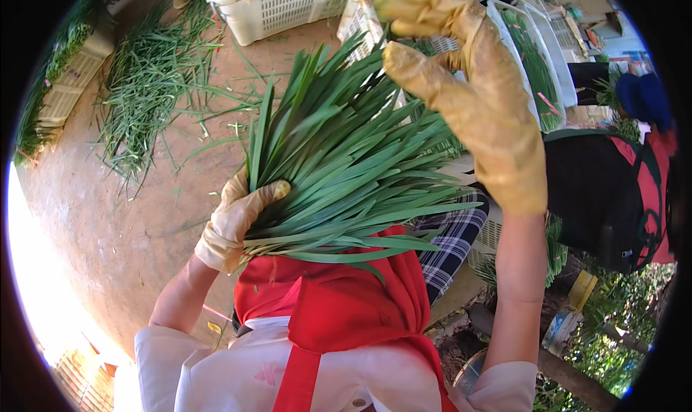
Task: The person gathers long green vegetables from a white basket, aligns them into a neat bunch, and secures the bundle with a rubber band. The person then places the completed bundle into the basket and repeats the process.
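A large bunch of long, flat green leaves, like garlic chives [346, 163], fans out above my lap. My left hand [230, 225], in a pale rubber glove, grips its base at the left, thumb over the leaves. The leaf tips spread up and to the right. My right hand [486, 109], in a yellowish stained glove, is raised beyond the bunch's right side. Its thumb stands apart from the fingers, which are blurred at the top, and no object shows in it. Under the leaves lies a red apron [346, 309] across my lap.
Loose cut leaves [157, 82] are strewn on the concrete floor [135, 212]. A white plastic crate [286, 12] stands at the top, a crate of greens [67, 87] at the far left. Bundled leaves [527, 60] fill a white container at right, near a black-and-red bag [594, 195].
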Demonstrator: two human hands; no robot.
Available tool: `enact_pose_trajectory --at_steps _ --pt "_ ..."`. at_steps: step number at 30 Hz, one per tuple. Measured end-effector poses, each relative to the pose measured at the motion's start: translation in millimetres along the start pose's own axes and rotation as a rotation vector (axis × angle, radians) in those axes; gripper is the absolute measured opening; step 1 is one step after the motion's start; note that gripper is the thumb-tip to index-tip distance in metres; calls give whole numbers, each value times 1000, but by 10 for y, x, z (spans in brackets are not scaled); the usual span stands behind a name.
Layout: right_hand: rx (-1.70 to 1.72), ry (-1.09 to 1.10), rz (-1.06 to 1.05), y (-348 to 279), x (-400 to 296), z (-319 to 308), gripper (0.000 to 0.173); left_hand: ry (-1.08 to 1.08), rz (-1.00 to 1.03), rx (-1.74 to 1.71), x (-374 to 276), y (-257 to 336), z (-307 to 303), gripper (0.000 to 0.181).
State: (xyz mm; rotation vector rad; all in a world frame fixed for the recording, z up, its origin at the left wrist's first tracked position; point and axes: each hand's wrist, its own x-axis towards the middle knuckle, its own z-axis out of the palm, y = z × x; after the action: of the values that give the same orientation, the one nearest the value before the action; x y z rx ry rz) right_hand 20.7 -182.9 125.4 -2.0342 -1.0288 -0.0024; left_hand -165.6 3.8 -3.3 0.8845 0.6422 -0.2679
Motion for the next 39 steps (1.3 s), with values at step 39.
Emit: enact_pose_trajectory --at_steps 39 --pt "194 -399 662 468 -580 -975 37 77 -9 -57 -63 -99 -93 52"
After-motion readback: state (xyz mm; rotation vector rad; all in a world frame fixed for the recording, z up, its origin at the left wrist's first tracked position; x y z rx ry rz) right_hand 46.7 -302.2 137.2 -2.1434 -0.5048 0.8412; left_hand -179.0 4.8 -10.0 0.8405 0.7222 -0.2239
